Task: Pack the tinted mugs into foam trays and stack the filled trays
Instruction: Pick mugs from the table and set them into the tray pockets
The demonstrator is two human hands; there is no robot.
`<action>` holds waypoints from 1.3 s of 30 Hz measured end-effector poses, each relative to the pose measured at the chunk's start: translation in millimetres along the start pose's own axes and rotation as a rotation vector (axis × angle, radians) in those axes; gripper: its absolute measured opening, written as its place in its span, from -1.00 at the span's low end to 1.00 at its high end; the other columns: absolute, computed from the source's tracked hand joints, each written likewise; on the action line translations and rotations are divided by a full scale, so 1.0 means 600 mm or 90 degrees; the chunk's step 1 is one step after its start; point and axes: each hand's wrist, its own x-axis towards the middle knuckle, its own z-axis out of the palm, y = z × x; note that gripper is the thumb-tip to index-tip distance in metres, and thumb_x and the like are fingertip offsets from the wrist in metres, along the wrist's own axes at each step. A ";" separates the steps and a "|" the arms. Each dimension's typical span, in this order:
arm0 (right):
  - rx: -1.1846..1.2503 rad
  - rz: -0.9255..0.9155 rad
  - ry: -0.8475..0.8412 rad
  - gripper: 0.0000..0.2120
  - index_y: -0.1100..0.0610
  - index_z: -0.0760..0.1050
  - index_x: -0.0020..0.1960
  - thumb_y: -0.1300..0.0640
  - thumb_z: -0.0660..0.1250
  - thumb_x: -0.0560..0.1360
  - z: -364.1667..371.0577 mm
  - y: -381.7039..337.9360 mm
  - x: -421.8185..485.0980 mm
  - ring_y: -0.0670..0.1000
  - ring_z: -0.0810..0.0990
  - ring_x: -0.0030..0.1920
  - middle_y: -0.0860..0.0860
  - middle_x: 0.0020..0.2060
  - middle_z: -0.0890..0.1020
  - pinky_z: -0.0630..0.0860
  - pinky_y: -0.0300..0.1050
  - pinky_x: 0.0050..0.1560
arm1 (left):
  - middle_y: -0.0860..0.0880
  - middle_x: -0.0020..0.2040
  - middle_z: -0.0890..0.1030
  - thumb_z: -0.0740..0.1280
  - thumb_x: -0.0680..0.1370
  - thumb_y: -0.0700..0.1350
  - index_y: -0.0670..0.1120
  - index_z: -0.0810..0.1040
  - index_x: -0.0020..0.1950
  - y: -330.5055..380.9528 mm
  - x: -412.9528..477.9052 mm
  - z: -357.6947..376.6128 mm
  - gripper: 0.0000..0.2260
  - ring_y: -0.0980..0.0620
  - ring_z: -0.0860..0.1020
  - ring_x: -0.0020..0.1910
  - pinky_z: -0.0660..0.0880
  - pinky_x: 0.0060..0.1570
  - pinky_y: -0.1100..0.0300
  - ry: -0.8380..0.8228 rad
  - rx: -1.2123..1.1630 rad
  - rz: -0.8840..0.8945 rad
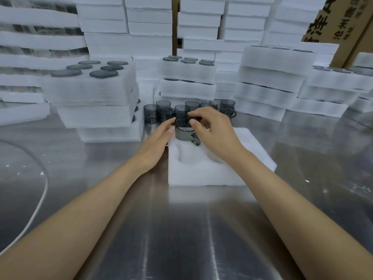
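Observation:
A white foam tray point(205, 172) with round pockets lies on the steel table in front of me. A smoky grey glass mug point(184, 131) stands at the tray's far left corner, handle toward me. My right hand point(212, 130) pinches the mug's rim from above with thumb and fingers. My left hand point(159, 140) reaches in from the left, its straight fingertips touching the mug's side. Several more tinted mugs point(161, 112) stand loose on the table just behind.
Stacks of filled foam trays point(92, 91) rise at the left, centre back point(186, 77) and right point(270, 81). Empty foam pieces pile up along the back. A cardboard box point(339, 23) is at top right. A white cable point(40, 199) curves over the table's left.

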 end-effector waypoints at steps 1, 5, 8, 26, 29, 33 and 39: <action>-0.007 -0.001 -0.015 -0.76 0.14 0.58 0.19 0.15 0.29 0.56 0.000 0.000 0.000 -0.18 0.47 -0.13 -0.04 0.06 0.59 0.37 -0.34 -0.02 | 0.22 0.42 0.36 0.07 0.66 0.09 0.21 0.29 0.47 0.003 -0.002 0.002 -0.64 0.24 0.29 0.42 0.23 0.38 0.21 0.002 0.014 0.035; -0.036 0.013 -0.067 -0.70 0.10 0.53 0.31 0.10 0.21 0.61 -0.003 -0.004 -0.002 0.00 0.52 0.11 -0.06 0.16 0.56 0.46 -0.04 0.15 | 0.12 0.42 0.33 0.07 0.64 0.04 0.15 0.28 0.48 0.010 -0.008 0.006 -0.61 0.32 0.27 0.38 0.15 0.36 0.44 0.013 0.067 0.125; -0.064 0.018 -0.088 -0.67 0.05 0.49 0.36 0.07 0.17 0.63 -0.005 -0.006 -0.003 -0.04 0.50 0.11 -0.10 0.18 0.53 0.45 -0.04 0.15 | 0.11 0.40 0.31 0.07 0.63 0.06 0.29 0.23 0.43 0.009 -0.008 0.005 -0.64 0.36 0.34 0.26 0.16 0.20 0.60 0.014 0.072 0.122; -0.157 0.092 -0.260 -0.56 0.00 0.24 0.51 -0.06 -0.04 0.67 0.003 0.004 0.003 0.05 0.13 0.44 -0.06 0.42 0.29 0.18 -0.03 0.38 | 0.23 0.22 0.48 0.09 0.67 0.05 0.17 0.46 0.30 0.004 -0.003 0.002 -0.74 0.39 0.39 0.19 0.35 0.24 0.23 0.049 0.079 0.069; -0.141 0.131 -0.315 -0.56 -0.03 0.25 0.50 -0.07 0.04 0.65 0.003 0.009 0.012 -0.01 -0.04 0.54 -0.11 0.53 0.13 0.03 0.03 0.49 | 0.22 0.14 0.52 0.11 0.68 -0.02 0.11 0.51 0.19 0.007 -0.003 0.004 -0.79 0.44 0.42 0.10 0.29 0.11 0.49 0.067 0.114 0.085; -0.136 0.147 -0.357 -0.55 0.00 0.25 0.50 -0.04 0.12 0.63 0.007 0.011 0.022 -0.01 -0.11 0.56 -0.10 0.55 0.07 -0.02 0.15 0.51 | 0.20 0.15 0.51 0.15 0.67 -0.05 -0.02 0.55 0.23 0.011 -0.002 0.006 -0.76 0.48 0.41 0.06 0.28 0.04 0.58 0.074 0.134 0.092; -0.032 0.130 -0.351 -0.64 0.13 0.46 0.36 0.05 0.23 0.60 -0.001 0.013 0.025 0.03 0.34 0.38 0.07 0.34 0.44 0.26 -0.25 0.20 | 0.08 0.14 0.53 0.17 0.65 -0.12 0.06 0.51 0.16 0.012 -0.005 0.004 -0.83 0.26 0.46 0.04 0.35 0.04 0.37 0.046 0.124 0.080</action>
